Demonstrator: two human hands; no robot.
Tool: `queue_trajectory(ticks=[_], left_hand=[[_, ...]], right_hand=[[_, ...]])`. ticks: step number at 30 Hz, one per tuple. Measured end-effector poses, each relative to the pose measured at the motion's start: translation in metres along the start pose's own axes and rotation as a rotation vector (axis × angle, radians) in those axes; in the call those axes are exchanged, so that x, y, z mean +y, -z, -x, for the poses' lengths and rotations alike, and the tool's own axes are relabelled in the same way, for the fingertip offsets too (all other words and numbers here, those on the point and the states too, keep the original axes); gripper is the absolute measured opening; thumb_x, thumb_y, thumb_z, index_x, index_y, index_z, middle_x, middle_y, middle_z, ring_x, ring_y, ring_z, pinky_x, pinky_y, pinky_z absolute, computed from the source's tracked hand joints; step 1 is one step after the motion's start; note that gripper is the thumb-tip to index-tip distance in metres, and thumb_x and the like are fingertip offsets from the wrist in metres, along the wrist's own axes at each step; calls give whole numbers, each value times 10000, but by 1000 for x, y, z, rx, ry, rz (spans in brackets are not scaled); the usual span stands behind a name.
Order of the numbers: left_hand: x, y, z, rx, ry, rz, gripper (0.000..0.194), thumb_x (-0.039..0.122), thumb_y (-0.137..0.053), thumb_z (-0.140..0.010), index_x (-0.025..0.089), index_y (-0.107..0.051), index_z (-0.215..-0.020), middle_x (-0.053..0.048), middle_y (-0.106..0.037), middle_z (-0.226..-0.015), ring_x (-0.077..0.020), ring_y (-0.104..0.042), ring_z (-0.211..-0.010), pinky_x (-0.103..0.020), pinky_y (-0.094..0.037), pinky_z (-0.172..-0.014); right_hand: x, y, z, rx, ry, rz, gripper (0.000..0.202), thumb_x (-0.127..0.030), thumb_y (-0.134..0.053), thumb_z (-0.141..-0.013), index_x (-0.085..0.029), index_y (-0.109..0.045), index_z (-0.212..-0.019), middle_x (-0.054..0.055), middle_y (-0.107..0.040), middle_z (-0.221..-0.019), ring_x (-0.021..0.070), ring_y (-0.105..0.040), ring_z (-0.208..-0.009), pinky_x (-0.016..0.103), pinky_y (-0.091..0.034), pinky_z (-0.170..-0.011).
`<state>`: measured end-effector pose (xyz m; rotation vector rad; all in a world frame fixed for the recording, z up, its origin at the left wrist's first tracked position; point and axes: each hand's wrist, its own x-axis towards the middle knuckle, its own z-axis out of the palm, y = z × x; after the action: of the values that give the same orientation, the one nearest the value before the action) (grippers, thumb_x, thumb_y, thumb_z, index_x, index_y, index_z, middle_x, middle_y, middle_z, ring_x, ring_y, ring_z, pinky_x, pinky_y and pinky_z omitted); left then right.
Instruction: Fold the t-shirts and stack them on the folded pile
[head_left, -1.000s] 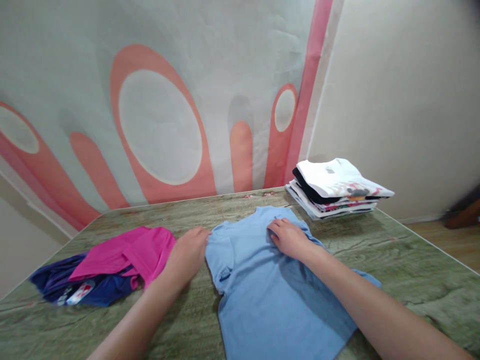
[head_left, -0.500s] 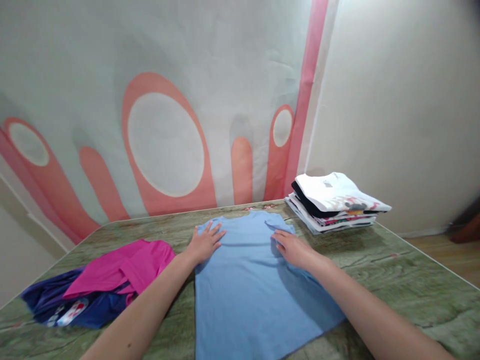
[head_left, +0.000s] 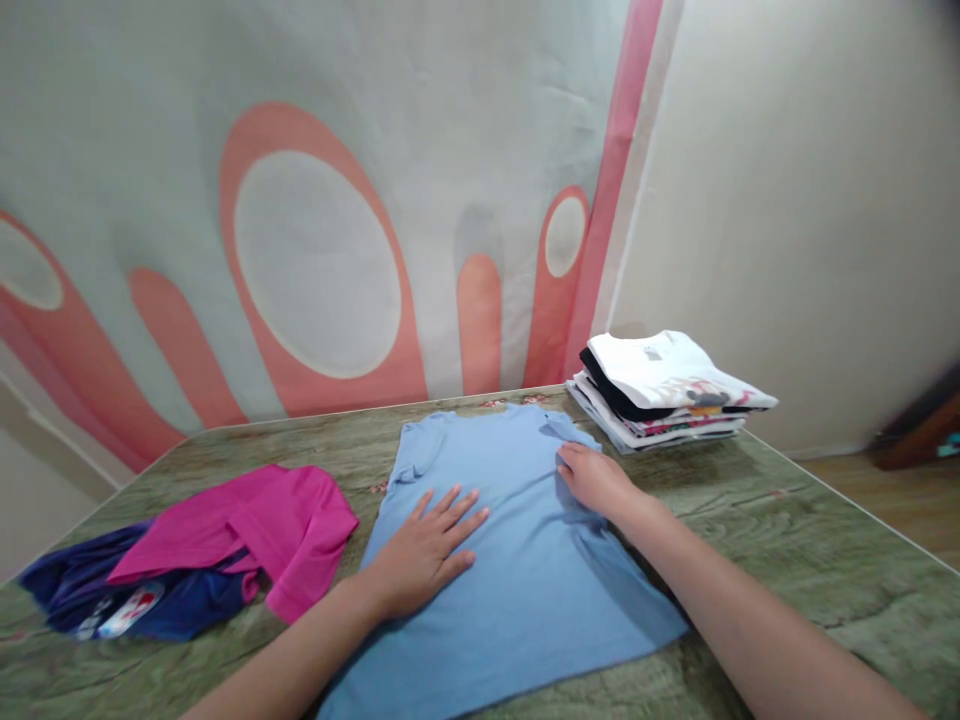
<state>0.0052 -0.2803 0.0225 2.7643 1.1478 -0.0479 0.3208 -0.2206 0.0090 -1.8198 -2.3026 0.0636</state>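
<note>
Grey backdrop (head_left: 427, 130) with coral ovals, pink stripe, plain pale wall (head_left: 772, 200) beside it. Wood-look floor (head_left: 900, 505) far right, plus some blurry brown thing (head_left: 911, 430).

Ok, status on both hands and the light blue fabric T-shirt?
Left hand flat on T-shirt. Right hand at its upper right, grip unclear. T-shirt spread, creased. Off it: rumpled pink garment and navy garment left, folded white-topped clothes stack right.

Shirt (head_left: 510, 580): I read plain light blue.
Crumpled garment (head_left: 247, 530): solid magenta.
Dark garment (head_left: 191, 610): navy, red-and-white emblem.
Top folded shirt (head_left: 645, 365): white, multicoloured print.
Tabletop (head_left: 750, 520): grey-green woodgrain.
Wall covering (head_left: 450, 100): I register grey, coral rounded shapes, pink stripe.
</note>
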Motion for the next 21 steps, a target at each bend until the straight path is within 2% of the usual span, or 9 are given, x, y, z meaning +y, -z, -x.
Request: queue_trajectory(ticks=[2,4,7,9,12,16,18,21], left_hand=[[1,0,5,19,28,-8,536,519,-248,-997,390,-156,-1509,-3,-158,-1591,-253,-136,-1462,-527,-112,-1163],[7,-4,10,30,46,-10,541,515,-247,-998,394,-127,-1511,-1,-154,-1591,-260,-136,-1462,-548,-108,-1158],[14,-9,15,19,52,-4,547,530,-246,-993,418,-96,-1507,15,-142,-1592,-283,-116,-1463,-603,-83,-1139],[11,-10,15,20,69,-5,550,545,-247,-987,429,-98,-1503,22,-135,-1593,-300,-95,-1464,-631,-70,-1125],[-4,-9,11,47,126,-18,558,562,-252,-980,416,-134,-1505,17,-132,-1595,-313,-67,-1464,-626,-71,-1124],[-18,-7,8,61,165,-14,561,551,-253,-984,381,-166,-1512,-1,-162,-1593,-302,-70,-1466,-604,-74,-1134],[-13,-4,12,54,134,5,545,522,-271,-991,367,-204,-1509,-8,-190,-1589,-297,-87,-1465,-602,-88,-1135],[10,2,19,81,21,50,455,417,-324,-1003,342,-378,-1449,-27,-300,-1556,-265,-225,-1436,-547,-146,-1150]], right_hand=[[-15,3,8,5,44,-13,393,-216,-400,-939,-87,-589,-1258,179,-559,-1336,262,-534,-1223,377,-394,-1042],[-37,0,18,-8,140,-53,429,-247,-379,-956,-92,-532,-1326,175,-518,-1383,258,-489,-1271,382,-374,-1060],[-68,-12,29,-47,288,-124,516,-388,-353,-984,-150,-404,-1439,143,-364,-1509,274,-326,-1390,468,-269,-1123],[-75,-20,27,-72,364,-154,556,-480,-321,-986,-221,-339,-1478,90,-286,-1553,265,-222,-1436,515,-176,-1150],[-56,-27,12,-88,317,-168,567,-497,-308,-988,-230,-315,-1488,70,-271,-1560,232,-186,-1449,492,-142,-1163],[-13,-28,-4,-29,150,-195,494,-385,-348,-994,-156,-429,-1424,120,-359,-1515,223,-273,-1419,454,-199,-1152],[-3,-25,-2,2,163,-245,433,-319,-403,-975,-157,-505,-1363,123,-434,-1469,217,-357,-1376,429,-260,-1130],[-14,-15,8,59,222,-313,333,-218,-497,-916,-173,-620,-1223,114,-569,-1334,208,-506,-1239,377,-361,-1059]])
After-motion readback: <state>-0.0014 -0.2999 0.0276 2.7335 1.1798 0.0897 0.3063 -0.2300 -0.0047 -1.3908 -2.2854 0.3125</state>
